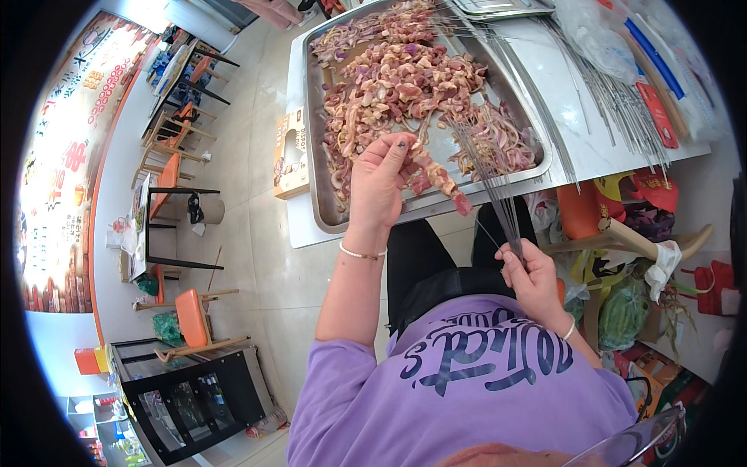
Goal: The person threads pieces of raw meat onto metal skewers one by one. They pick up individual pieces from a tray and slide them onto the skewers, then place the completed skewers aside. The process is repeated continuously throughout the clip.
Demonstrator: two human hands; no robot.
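Observation:
My left hand [379, 178] pinches pieces of raw meat [440, 178] threaded on a thin metal skewer [486, 230], just over the near rim of a large metal tray [534, 166]. In my right hand [531, 274] is a bundle of bare metal skewers [503, 204], gripped near the lower ends. The threaded skewer's lower end also meets my right fingers. The bundle's far ends reach over the tray. A heap of cut raw meat [408, 82] fills the tray's middle, with sliced onion [505, 137] among the meat at the right side.
The tray stands on a white table [572, 117]. Left of it is a cardboard glove box [292, 154]. More skewers [618, 99], plastic bags [595, 41] and a red phone-like object [656, 114] lie right. A wooden chair [636, 239] with bags is beside me. Across the floor stand orange-seated chairs [192, 318].

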